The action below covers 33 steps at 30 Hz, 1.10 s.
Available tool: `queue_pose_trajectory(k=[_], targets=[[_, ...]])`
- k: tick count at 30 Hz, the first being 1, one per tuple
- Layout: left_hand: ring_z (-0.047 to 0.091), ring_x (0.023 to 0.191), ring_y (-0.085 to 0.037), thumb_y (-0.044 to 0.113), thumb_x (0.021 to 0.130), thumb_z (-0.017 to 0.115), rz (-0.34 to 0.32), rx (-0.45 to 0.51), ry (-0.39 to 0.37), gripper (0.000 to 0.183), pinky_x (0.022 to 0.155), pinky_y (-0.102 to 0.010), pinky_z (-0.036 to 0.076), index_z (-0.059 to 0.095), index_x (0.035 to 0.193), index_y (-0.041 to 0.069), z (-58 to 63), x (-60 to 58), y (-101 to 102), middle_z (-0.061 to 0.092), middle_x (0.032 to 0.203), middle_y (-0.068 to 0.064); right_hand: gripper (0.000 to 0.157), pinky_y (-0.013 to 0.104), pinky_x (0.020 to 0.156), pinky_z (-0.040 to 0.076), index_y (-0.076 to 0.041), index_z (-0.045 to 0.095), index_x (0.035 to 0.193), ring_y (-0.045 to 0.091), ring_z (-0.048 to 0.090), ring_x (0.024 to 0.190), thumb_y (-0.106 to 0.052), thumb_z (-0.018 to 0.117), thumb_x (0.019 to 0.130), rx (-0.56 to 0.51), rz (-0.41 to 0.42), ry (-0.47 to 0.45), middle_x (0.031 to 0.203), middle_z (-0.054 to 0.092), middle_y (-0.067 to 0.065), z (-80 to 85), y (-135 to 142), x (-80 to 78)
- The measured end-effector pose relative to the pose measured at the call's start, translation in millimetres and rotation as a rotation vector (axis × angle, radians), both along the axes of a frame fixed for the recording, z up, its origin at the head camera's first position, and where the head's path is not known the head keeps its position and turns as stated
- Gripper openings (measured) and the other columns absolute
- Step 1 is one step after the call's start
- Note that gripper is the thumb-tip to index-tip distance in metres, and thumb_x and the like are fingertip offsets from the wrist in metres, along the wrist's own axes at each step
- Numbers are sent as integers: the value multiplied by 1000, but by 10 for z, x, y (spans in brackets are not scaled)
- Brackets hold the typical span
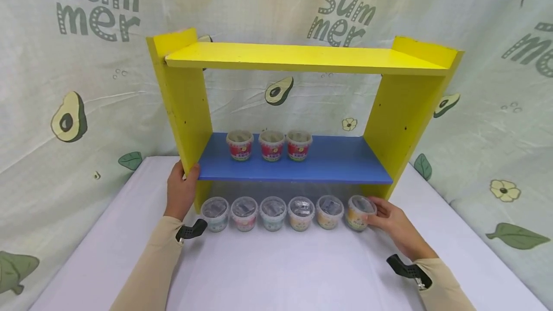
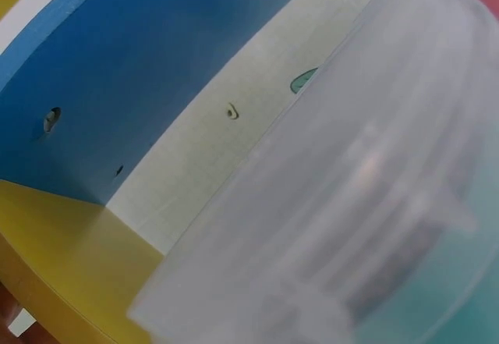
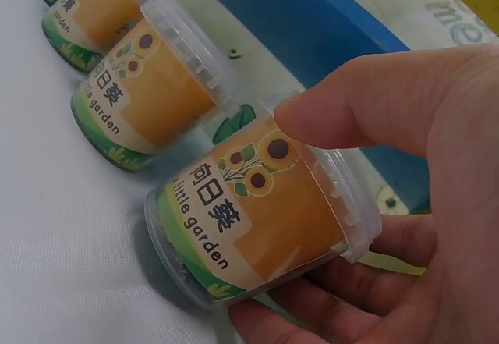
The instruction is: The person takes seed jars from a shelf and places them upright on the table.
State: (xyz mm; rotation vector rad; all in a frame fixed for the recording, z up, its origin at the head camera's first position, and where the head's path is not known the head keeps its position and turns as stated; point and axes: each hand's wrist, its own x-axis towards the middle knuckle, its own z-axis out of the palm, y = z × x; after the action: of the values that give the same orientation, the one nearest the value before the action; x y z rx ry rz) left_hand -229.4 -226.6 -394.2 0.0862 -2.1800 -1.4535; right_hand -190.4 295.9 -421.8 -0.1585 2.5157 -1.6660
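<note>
My left hand (image 1: 180, 193) grips the left side panel of a yellow shelf unit (image 1: 183, 104), low down beside its blue board (image 1: 341, 162). My right hand (image 1: 399, 227) holds the rightmost plastic tub (image 1: 357, 216) at the end of the front row, thumb at its lid rim and fingers round the far side. That tub has an orange sunflower label (image 3: 273, 235) and leans slightly in the head view. Left of it stand several similar lidded tubs (image 1: 301, 215) with orange, blue and pink labels. In the left wrist view, a blurred blue tub (image 2: 468, 305) hides much of the panel.
Three red-labelled tubs (image 1: 271, 147) stand on the blue board, left of its middle. A yellow top board (image 1: 294, 56) spans the unit above them. White cloth (image 1: 281, 272) covers the table, and a printed curtain (image 1: 242, 8) hangs behind and at both sides.
</note>
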Motion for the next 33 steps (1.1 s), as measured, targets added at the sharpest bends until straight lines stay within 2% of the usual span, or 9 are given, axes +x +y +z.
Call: queue_pose_trajectory(k=[2,7,10,15,17,22,24,29,33], targets=[[52,120,-36,41,104,46,-2,2,-1,58,107,-56,41,41,145,1,-2,3,4,52,133,-20,79,59,111,33,3,27,154,45,34,140,-28,69,94,1,7,-12,155,31,28,-12,-1,3],[52,120,-36,43,104,46,-5,2,-3,58,107,-56,41,41,146,2,4,12,22,51,133,-19,81,58,111,34,5,25,154,45,35,139,-26,69,94,3,32,-9,155,31,29,-27,-1,0],[52,120,-37,43,104,47,-5,3,0,59,107,-56,41,41,145,2,5,14,26,51,133,-19,79,51,109,39,6,25,153,45,36,139,-23,69,94,-2,43,15,154,32,30,-26,-2,-1],[52,118,-36,42,104,47,-1,5,6,58,107,-56,41,41,145,2,-7,13,22,52,132,-19,77,29,100,46,7,27,152,45,38,138,-18,70,92,-27,61,41,153,34,30,-25,-13,-7],[52,119,-36,42,104,47,-3,7,7,58,107,-56,41,41,145,2,-11,14,17,51,132,-19,78,28,100,46,7,27,152,44,37,139,-18,71,92,-28,68,47,153,34,30,-27,-19,-11],[52,119,-36,42,104,46,-6,11,12,58,107,-57,41,41,146,2,-9,12,7,51,133,-19,79,38,107,42,6,27,152,44,35,141,-18,72,92,-25,71,60,154,33,30,-27,-30,-13],[52,119,-36,42,104,47,-7,9,14,58,107,-56,41,41,146,2,-5,6,6,51,133,-19,80,34,106,43,6,26,152,44,35,141,-17,72,91,-30,73,65,154,32,29,-30,-27,-14],[52,119,-35,42,103,47,-3,10,16,58,107,-55,41,41,145,2,2,12,5,51,132,-19,78,15,95,43,7,26,152,45,34,140,-12,71,91,-71,91,93,154,32,30,-39,-7,-1],[51,120,-36,42,104,47,-7,13,-2,59,107,-56,40,40,147,2,6,44,15,50,134,-19,74,14,92,43,6,29,152,44,38,137,-14,69,94,-64,86,126,152,36,30,-9,20,36]])
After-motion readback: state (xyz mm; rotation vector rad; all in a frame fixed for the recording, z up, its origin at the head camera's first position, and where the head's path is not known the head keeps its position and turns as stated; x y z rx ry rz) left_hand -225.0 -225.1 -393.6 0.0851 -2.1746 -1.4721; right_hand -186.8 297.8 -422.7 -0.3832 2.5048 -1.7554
